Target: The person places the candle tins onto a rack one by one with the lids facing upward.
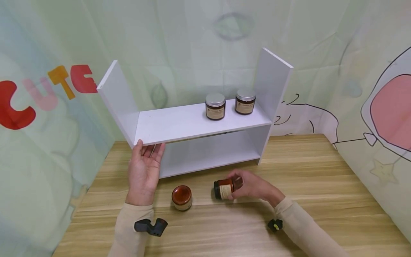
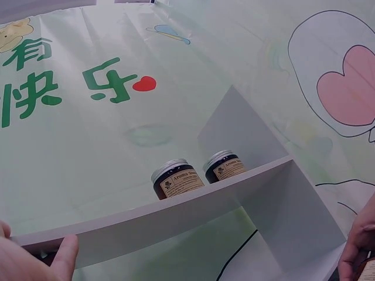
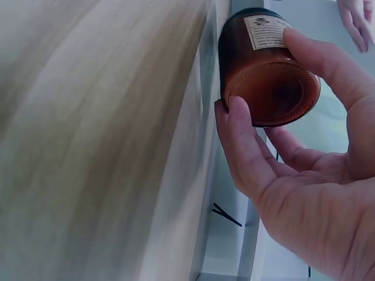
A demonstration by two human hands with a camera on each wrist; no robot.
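Note:
A white two-tier shelf [image 1: 205,151] stands on the wooden table. At its left front corner my left hand [image 1: 146,171] holds the upper board, palm up, with the thumb at the edge and fingers reaching underneath. My right hand [image 1: 252,185] grips an amber glass jar [image 1: 226,190] in front of the shelf. This jar is tipped on its side, its black lid facing left; its round base [image 3: 272,91] shows in the right wrist view. Between the hands an amber jar [image 1: 181,198] sits upside down on the table, base up.
On the upper board, towards the right, stand two labelled dark jars with silver lids, one nearer the middle [image 1: 215,107] and one by the right side panel [image 1: 245,101]. A printed cloth backdrop [image 1: 192,53] hangs behind the table [image 1: 305,178].

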